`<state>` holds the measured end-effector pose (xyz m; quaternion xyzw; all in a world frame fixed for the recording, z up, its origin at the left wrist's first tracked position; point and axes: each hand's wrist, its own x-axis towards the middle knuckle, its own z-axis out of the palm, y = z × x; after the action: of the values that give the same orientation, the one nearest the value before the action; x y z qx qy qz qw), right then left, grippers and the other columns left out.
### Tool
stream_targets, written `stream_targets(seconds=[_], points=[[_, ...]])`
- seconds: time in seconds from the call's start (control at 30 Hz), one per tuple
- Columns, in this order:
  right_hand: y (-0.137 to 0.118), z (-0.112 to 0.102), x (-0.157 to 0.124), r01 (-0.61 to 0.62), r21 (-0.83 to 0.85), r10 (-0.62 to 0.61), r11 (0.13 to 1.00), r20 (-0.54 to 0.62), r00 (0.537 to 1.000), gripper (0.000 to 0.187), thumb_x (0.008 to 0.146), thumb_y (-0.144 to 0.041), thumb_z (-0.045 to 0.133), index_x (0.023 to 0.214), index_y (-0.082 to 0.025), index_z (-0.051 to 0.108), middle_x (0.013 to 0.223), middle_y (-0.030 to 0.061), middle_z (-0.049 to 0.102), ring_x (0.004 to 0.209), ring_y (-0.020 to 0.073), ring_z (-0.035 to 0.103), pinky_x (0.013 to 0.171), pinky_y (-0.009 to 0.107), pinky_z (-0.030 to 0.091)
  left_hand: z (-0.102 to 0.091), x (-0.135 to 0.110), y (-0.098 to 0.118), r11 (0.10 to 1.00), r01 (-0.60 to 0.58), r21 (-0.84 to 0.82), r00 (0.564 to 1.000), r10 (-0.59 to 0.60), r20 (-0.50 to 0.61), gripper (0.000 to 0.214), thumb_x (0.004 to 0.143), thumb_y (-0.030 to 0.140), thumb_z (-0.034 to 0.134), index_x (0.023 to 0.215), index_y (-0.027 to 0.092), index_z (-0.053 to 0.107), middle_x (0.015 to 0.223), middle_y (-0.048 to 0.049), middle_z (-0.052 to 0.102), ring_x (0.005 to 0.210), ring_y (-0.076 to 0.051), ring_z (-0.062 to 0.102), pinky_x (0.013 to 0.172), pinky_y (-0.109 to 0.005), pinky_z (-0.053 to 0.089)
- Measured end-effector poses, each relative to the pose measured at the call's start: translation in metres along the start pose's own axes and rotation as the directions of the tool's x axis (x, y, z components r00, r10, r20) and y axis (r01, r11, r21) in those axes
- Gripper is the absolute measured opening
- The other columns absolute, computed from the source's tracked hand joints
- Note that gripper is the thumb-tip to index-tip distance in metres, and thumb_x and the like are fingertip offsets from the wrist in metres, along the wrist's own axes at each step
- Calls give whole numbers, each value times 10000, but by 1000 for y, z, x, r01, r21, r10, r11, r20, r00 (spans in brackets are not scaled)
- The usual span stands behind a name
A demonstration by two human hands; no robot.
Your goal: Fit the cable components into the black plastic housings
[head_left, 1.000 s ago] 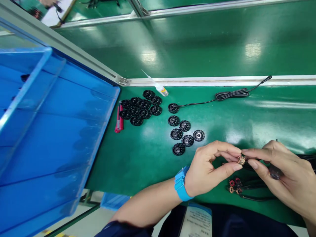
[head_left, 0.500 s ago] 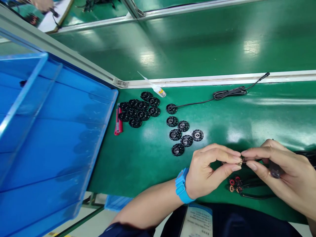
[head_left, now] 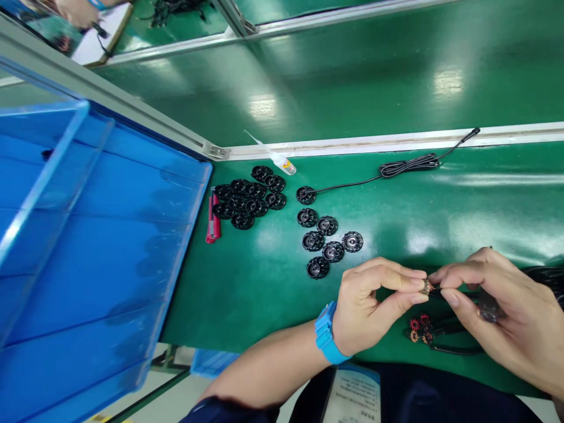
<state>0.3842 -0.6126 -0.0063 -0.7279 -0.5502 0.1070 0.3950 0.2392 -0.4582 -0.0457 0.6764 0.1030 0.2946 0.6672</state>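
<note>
My left hand (head_left: 368, 305), with a blue strap at the wrist, pinches a small toothed copper-coloured coil (head_left: 426, 287) between thumb and fingers. Fingertips of my right hand (head_left: 515, 311) close on the thin black cable (head_left: 435, 291) right beside the coil. A dark, rounded piece (head_left: 489, 306) lies within the right palm; its kind is unclear. Below the hands, several small red and copper wound coils (head_left: 420, 329) on black cables rest on the green bench. Up and to the left, several black round housings (head_left: 333, 251) sit in a loose group.
A blue crate (head_left: 114, 258) fills the left side. More black housings (head_left: 240, 202) lie near a red cutter knife (head_left: 213, 223) and a white glue bottle (head_left: 283, 163). A bundled black cable (head_left: 408, 165) leads to one housing (head_left: 305, 195). Another person's hand (head_left: 79, 12) shows top left.
Both hands keep their pinch at nearly the same spot, with the fingertips shifting slightly. The coil between them shows a little more. At top left, the other person's hand has moved.
</note>
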Motion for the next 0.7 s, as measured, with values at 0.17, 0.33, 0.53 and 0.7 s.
stream_targets(seconds=[0.17,0.33,0.53,0.7], points=[[1,4,-3,83,-74,-87,994,-49,995,52,1055,-200,594,1049,-236,630,896,-11,778,724,125,695,680,287,520,2,1,0,993,63,-102,998,-64,-5,111,913,220,870,941,195,765,978,-55,844,913,-183,840,846,-302,710],[7,5,-4,78,-154,-90,985,-72,993,303,1061,-342,681,1345,-240,645,914,-19,785,722,132,674,681,308,508,0,2,2,972,111,-208,994,-106,35,96,924,187,849,979,191,770,998,-58,826,931,-180,838,809,-266,704],[5,5,-8,158,-159,-178,975,-121,977,534,928,-94,808,1413,-283,687,924,-37,784,748,137,626,735,338,491,3,-2,2,932,202,-302,979,-192,62,201,939,176,834,1063,195,677,983,-26,823,890,-136,834,823,-200,682],[1,3,-6,207,-279,-247,938,-116,962,361,931,-62,787,1256,-216,754,887,-21,789,753,144,592,719,334,471,6,-8,0,901,255,-350,965,-258,39,359,953,248,836,1116,233,517,1037,-20,830,912,-152,845,841,-225,699]])
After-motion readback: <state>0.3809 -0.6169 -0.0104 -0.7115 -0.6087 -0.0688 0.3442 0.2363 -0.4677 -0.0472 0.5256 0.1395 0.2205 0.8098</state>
